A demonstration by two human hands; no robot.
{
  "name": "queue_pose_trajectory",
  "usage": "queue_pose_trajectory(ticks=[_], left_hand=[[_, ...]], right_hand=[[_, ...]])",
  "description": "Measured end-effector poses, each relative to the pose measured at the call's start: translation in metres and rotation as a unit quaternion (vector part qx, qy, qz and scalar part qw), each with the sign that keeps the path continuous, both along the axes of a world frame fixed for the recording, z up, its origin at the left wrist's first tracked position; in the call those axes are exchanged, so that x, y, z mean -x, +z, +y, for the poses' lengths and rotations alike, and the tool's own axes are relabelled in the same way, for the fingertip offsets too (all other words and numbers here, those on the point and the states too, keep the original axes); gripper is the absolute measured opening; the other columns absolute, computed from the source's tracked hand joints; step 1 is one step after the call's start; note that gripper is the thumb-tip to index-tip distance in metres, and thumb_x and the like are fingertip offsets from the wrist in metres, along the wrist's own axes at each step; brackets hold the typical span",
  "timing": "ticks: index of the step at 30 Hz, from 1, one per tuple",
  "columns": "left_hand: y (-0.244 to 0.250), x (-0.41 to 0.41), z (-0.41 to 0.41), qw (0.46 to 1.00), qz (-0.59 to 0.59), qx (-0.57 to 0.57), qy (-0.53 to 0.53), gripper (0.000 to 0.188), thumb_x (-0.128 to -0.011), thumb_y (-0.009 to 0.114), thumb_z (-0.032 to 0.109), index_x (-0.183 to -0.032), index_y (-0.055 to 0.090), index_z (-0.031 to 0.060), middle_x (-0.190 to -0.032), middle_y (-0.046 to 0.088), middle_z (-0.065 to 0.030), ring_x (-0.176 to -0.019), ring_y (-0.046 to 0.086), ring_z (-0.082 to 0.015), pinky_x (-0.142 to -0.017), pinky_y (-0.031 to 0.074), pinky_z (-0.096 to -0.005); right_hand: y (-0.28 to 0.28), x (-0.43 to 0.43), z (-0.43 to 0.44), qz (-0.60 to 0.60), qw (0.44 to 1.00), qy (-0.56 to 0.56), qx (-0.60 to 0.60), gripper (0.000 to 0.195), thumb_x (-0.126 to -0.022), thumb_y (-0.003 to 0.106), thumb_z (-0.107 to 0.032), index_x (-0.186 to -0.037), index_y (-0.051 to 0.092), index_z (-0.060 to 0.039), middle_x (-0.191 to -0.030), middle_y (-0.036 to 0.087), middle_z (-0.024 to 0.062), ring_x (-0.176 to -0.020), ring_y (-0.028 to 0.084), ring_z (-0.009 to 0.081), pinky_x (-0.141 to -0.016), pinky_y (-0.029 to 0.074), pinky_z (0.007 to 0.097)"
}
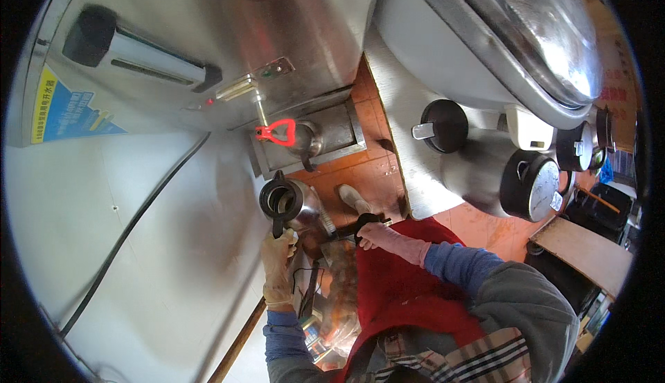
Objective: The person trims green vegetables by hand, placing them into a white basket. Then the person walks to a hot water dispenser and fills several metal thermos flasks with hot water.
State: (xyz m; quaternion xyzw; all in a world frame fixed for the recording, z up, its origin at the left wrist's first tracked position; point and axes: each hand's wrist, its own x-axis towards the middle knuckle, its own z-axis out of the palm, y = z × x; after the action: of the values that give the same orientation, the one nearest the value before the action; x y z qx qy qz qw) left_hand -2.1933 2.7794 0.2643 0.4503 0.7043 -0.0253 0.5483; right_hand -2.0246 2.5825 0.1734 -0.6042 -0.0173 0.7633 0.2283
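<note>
My left hand (pixel 279 263), in a pale glove, grips the black handle of a steel vacuum jug (pixel 307 205). The jug's lid is off, and its dark round mouth faces up towards me. In front of my red apron, my right hand (pixel 373 236) holds a black round part (pixel 366 221) that looks like a jug lid; my fingers and wrist partly hide it. Beyond the jug, a second steel jug (pixel 300 143) stands in a metal drip tray (pixel 337 147), partly covered by the red tap handle (pixel 283 132).
A steel water boiler (pixel 322 29) with a level gauge rises ahead. On the counter (pixel 410 175) at right are a large steel jug (pixel 475 167), a black lid (pixel 448 123) and a big lidded vessel (pixel 441 45). A wooden pole (pixel 239 339) leans at lower left.
</note>
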Motion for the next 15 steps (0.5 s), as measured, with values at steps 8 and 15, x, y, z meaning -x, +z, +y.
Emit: queue_pose_trajectory(ticks=[8,15], left_hand=[[0.012,-0.011,0.008,0.998,0.038,0.004,-0.054,0.025,-0.077,0.062,0.024,-0.078,0.061,-0.0007,-0.068,0.061,-0.0054,-0.050,0.055,-0.0108,-0.043,0.042,-0.0231],[-0.014,-0.011,0.033,0.995,0.007,-0.022,-0.101,0.027,-0.077,0.060,0.028,-0.078,0.062,0.0013,-0.066,0.062,-0.0055,-0.049,0.055,-0.0136,-0.044,0.043,-0.0256]], right_hand=[[-0.111,0.019,-0.071,0.098,0.982,-0.078,-0.139,0.030,-0.091,0.044,-0.028,-0.103,0.053,-0.0027,-0.090,0.063,0.0120,-0.076,0.059,0.0215,-0.063,0.046,0.0301],[-0.059,0.011,-0.053,0.039,0.991,-0.058,-0.118,0.027,-0.091,0.045,-0.029,-0.101,0.054,-0.0060,-0.082,0.064,0.0088,-0.064,0.061,0.0154,-0.050,0.046,0.0240]])
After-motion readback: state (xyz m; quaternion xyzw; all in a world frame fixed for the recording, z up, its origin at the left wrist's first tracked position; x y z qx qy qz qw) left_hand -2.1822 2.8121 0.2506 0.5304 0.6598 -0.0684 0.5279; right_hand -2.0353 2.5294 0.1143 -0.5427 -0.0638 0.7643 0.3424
